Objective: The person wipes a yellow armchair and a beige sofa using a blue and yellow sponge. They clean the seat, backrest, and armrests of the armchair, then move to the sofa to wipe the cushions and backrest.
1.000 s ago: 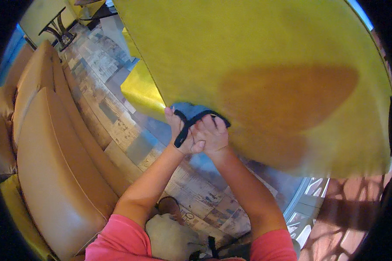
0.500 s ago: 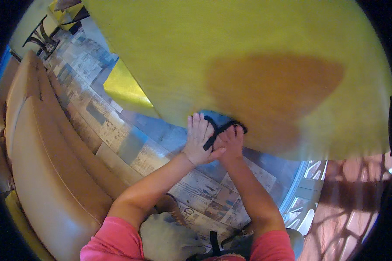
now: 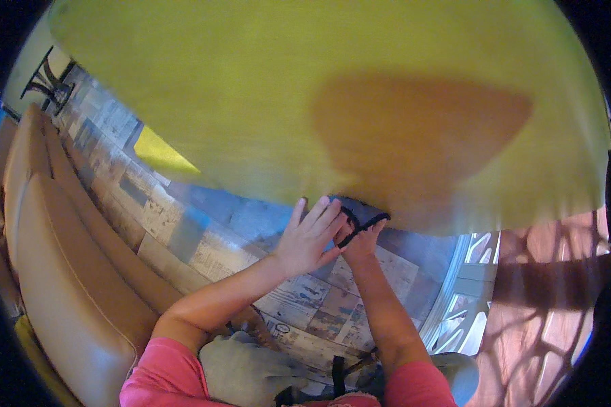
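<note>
Along the floor's left edge you have a tan sofa, near the far left corner a dark stand, and along the right edge a pale frame.

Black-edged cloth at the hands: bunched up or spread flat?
Bunched up: only a small grey patch of the cloth shows, its black edges meeting by the left hand and right hand.

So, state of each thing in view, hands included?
Left hand: open, fingers spread, fingertips by the panel's lower edge
Right hand: partly covered by the cloth, grip unclear
Grey cloth: folded, black edging in a V
Yellow-green panel: marked by a brown patch
Dark table base: upright
Reddish floor: crossed by shadows
</note>
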Available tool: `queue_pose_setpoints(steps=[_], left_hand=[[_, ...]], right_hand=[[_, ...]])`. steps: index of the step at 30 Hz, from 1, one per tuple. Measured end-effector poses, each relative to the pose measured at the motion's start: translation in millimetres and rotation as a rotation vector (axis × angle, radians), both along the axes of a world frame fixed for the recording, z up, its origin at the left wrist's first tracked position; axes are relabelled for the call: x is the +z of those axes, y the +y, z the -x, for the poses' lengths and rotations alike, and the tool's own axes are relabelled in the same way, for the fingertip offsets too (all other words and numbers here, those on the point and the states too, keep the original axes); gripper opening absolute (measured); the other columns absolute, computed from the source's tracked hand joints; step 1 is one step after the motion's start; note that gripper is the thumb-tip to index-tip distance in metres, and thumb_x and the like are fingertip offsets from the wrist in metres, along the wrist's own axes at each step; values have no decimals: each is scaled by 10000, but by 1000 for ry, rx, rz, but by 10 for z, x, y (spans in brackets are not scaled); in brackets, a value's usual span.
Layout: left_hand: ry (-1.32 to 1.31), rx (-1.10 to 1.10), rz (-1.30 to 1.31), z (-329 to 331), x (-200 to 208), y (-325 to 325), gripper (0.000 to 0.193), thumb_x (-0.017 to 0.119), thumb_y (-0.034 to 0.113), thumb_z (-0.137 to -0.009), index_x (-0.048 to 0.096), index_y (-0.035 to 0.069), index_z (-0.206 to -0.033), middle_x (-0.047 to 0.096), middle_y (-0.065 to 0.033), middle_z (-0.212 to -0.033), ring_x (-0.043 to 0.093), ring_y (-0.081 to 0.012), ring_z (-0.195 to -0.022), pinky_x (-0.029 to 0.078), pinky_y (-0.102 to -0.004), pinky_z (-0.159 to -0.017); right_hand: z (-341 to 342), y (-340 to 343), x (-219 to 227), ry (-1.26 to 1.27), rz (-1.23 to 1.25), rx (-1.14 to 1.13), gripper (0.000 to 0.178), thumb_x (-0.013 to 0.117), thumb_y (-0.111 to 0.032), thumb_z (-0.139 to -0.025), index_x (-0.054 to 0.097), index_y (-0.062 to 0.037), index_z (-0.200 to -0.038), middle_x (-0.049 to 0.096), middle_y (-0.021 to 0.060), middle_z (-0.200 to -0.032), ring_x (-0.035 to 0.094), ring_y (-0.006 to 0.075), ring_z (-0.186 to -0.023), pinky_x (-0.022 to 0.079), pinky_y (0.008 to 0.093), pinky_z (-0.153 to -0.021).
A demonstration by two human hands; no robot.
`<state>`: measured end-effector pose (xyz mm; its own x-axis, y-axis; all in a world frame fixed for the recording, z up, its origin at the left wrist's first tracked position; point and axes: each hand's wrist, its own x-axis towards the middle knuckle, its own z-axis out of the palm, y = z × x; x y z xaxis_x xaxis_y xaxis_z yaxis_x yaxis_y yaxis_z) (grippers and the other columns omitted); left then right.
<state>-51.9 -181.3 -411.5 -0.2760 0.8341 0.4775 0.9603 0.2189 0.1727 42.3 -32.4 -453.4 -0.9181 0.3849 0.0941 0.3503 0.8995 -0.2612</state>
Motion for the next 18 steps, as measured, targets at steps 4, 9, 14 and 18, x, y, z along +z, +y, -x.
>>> queue_pose_setpoints(steps=[4, 9, 14, 18], left_hand=[[82, 21, -1, -85, 488, 92, 563, 695, 576, -833, 655, 110, -1145, 389, -228, -1518, 300, -467, -1432, 121, -751, -1107], [175, -72, -394, -28, 1049, 467, 613, 687, 550, -837, 619, 167, -1311, 306, -117, -1625, 200, -377, -1521, -45, -670, -1165], [365, -130, -273, -27, 595, 640, 668, 682, 611, -829, 592, 179, -1331, 278, -95, -1650, 175, -399, -1529, -48, -670, -1172], [449, -128, -17, -107, 182, 509, 706, 645, 592, -871, 530, 230, -1466, 350, 18, -1626, 196, -349, -1526, -43, -647, -1189]], right_hand=[[22, 93, 151, 464, -463, -48, 456, 535, -443, -911, 589, -359, -1356, 532, 16, -1479, 444, 256, -1368, 272, 621, -1079], [246, 270, 982, 790, -504, -27, 484, 574, -473, -895, 583, -368, -1368, 481, 65, -1463, 398, 341, -1347, 277, 642, -1038], [114, 536, 435, 899, -510, -161, 521, 604, -526, -887, 579, -368, -1383, 394, 126, -1495, 313, 421, -1366, 222, 684, -1048], [-164, 585, -372, 734, -562, -197, 554, 627, -568, -880, 576, -368, -1394, 325, 176, -1520, 246, 486, -1382, 178, 717, -1056]])
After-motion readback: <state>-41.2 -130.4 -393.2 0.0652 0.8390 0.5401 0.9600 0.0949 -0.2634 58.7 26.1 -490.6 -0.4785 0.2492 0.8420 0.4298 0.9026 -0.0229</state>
